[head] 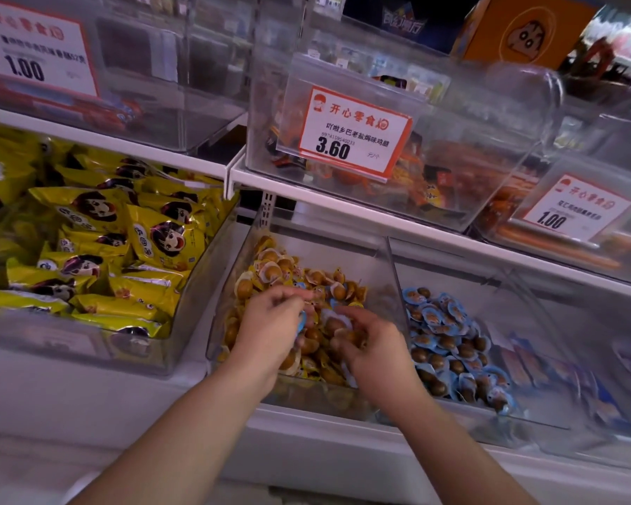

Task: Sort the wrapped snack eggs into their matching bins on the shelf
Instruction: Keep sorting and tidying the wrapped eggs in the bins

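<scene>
1. The left hand (270, 322), fingers curled, holds a blue-wrapped snack egg (301, 321); the right hand (370, 340) rakes loosely, its hold unclear.
2. Both work mid-frame in the clear plastic bin of yellow-wrapped eggs (230, 282).
3. Collect every blue stray, then drop them into the clear bin of blue-wrapped eggs (525, 300) at right.

Retail snack shop: white shelf (343, 209) carries clear bins (397, 271) of wrapped goods behind price tags (354, 134).

Open bin tops reachable from the front — upper shelf edge (397, 216) overhanging, clear divider (394, 271) between egg bins
</scene>
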Demonstrator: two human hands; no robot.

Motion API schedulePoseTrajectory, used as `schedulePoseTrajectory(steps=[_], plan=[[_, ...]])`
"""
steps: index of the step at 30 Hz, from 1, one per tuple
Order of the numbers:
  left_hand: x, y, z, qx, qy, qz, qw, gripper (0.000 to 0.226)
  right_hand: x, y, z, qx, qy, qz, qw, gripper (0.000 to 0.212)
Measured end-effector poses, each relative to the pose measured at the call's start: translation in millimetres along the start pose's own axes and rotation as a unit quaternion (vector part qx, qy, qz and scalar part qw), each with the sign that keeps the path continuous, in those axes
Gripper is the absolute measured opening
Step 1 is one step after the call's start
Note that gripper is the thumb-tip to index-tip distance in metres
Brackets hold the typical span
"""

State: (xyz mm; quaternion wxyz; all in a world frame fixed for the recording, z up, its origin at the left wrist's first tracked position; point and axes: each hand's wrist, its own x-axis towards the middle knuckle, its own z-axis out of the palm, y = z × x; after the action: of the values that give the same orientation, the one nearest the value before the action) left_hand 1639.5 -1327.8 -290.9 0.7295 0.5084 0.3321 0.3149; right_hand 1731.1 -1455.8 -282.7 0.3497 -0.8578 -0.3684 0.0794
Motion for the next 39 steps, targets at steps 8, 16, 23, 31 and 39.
schedulePoseTrajectory(steps=[8,16,23,31,39], plan=[[0.2,4.0,-0.4,0.002,0.005,0.017,1.000,0.026,14.3,-11.2,-2.3,0.158,0.036,0.061,0.985,0.030],[3.9,1.2,-0.8,0.164,-0.093,0.083,0.979,0.012,16.7,-15.6,5.9,0.314,-0.057,0.033,0.947,0.027],[0.6,1.7,-1.6,0.238,-0.007,0.218,0.946,0.020,13.1,-29.2,11.2,0.356,0.025,0.141,0.923,0.021],[-16.2,9.7,6.0,0.362,-0.058,0.489,0.791,0.059,0.2,-48.9,-7.0,0.637,-0.162,0.259,0.708,0.054],[-40.1,14.5,20.6,0.281,-0.162,0.396,0.859,0.070,-7.6,-50.8,-11.0,0.629,-0.100,0.172,0.752,0.039]])
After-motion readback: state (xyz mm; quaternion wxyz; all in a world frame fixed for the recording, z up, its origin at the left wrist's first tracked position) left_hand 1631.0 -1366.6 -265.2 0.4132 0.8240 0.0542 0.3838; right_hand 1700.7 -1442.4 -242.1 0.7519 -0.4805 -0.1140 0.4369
